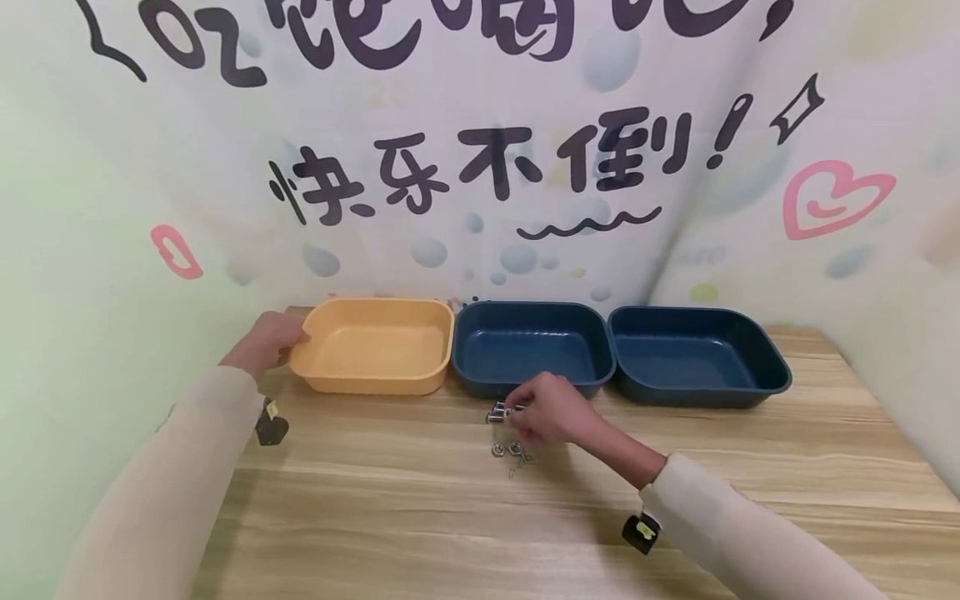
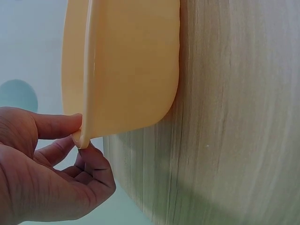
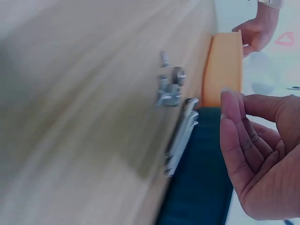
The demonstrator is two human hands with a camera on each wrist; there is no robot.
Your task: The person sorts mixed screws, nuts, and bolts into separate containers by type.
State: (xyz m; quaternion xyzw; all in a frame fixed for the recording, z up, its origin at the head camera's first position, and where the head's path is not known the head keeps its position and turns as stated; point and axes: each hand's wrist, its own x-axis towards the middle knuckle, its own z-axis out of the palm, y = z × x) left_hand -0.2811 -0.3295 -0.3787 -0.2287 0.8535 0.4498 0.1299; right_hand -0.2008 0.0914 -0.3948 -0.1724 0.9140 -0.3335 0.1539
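Observation:
My left hand [image 1: 273, 337] pinches the left end of a yellow plastic bin [image 1: 371, 385]; in the left wrist view its thumb [image 2: 58, 125] lies on one side of the rim and curled fingers on the other. Just in front of the middle blue bin [image 1: 480, 387], my right hand [image 1: 551, 408] hovers over metal bolts [image 1: 495, 417]. Its fingers [image 3: 232, 140] are loosely bent with the thumb close to the fingertips, and nothing shows between them. Nearer me on the table lie nuts [image 1: 515, 448] and small screws [image 3: 165, 59], partly beside the hand's shadow.
A second blue bin [image 1: 701, 400] stands at the right, so the three bins form a row along the back of the wooden table [image 1: 375, 500]. Behind them hangs a printed cloth [image 1: 420, 275] with large lettering. A pale wall [image 1: 75, 333] rises at the left.

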